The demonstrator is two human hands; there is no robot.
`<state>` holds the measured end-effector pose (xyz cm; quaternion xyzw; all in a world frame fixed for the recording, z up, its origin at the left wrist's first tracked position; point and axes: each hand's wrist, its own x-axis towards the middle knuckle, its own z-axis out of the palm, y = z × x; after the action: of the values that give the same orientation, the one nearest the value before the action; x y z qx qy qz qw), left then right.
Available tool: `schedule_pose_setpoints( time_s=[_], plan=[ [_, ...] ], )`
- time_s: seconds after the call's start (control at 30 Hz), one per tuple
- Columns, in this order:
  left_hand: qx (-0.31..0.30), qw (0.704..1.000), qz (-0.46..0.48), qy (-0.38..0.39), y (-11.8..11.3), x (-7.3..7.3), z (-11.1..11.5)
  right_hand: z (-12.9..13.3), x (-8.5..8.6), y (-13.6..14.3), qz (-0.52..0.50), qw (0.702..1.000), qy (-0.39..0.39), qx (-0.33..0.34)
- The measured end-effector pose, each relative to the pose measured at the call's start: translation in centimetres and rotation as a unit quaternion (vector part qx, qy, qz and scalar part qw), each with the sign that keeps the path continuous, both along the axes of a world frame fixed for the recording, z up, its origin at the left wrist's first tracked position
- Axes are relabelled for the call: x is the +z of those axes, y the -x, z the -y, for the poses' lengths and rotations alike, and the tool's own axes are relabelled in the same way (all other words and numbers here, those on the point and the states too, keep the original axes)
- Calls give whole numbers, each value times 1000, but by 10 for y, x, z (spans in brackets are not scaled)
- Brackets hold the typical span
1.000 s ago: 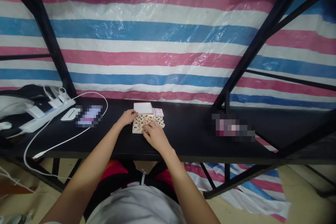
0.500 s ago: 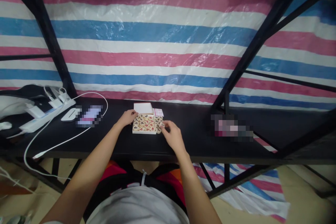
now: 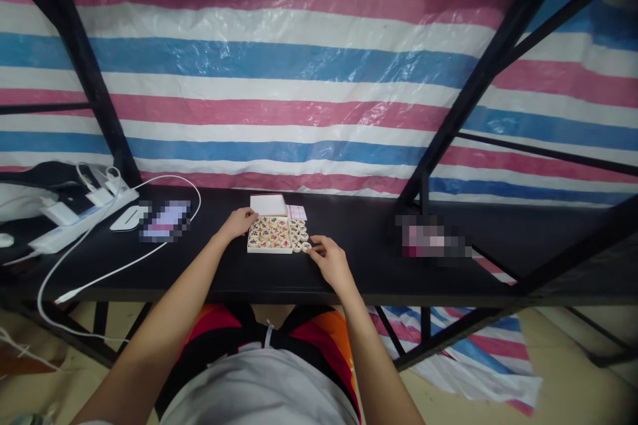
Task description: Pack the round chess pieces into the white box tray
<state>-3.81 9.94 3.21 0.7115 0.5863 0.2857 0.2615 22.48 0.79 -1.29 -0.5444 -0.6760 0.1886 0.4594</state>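
Observation:
A shallow white box (image 3: pixel 269 251) on the black table holds round Chinese chess pieces (image 3: pixel 272 235) with red and black characters. My left hand (image 3: pixel 239 222) is at the back left corner of this box, its curled fingers gripping the edge. Along the box's right side, more pieces (image 3: pixel 296 236) lie in two columns on the table. My right hand (image 3: pixel 329 257) has its fingertips on the front right Chinese chess piece (image 3: pixel 306 247) of these columns. Behind the box sits the white, open box lid (image 3: pixel 268 204), beside a pink and white printed paper (image 3: pixel 297 212).
To the left lie a phone (image 3: pixel 167 219), a white flat device (image 3: pixel 128 218) and a power strip (image 3: pixel 84 219) with chargers and looping white cable (image 3: pixel 119 269). A blurred-out object (image 3: pixel 431 240) is on the right. Black metal posts (image 3: pixel 451 126) and a striped plastic sheet (image 3: pixel 279 66) stand behind.
My right hand has shifted slightly toward me and right, uncovering the pieces beside the box. One piece now shows at its fingertips. My left hand stays at the box corner.

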Motion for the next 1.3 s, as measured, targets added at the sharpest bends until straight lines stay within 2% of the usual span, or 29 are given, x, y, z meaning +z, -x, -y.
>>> schedule_pose_setpoints(
  time_s=[0.23,0.4,0.47,0.57,0.7,0.83,0.93,1.13,1.23,1.3],
  plan=[
    [-6,1000,5,-1,1,-2,-2,4,3,0,29,999,-8,26],
    [2,1000,7,4,0,-2,-2,4,9,6,96,993,-52,-45],
    [3,1000,7,5,0,-1,-1,-2,15,15,146,985,-72,-50],
    [-2,1000,8,2,0,0,0,-23,28,35,221,972,-75,3],
    [-7,1000,8,-2,0,-1,-1,-57,43,66,336,938,-59,68],
    [0,1000,6,3,1,-3,-2,-78,47,79,392,914,-39,103],
    [-4,1000,6,1,0,-2,-3,-83,46,79,384,917,-42,100],
    [6,1000,2,11,-1,-1,-1,-83,46,69,302,941,-44,144],
    [9,1000,6,11,-1,-1,-1,-85,48,52,242,957,-92,133],
    [9,1000,8,11,-1,-1,-1,-89,46,32,195,968,-120,101]
  ],
)
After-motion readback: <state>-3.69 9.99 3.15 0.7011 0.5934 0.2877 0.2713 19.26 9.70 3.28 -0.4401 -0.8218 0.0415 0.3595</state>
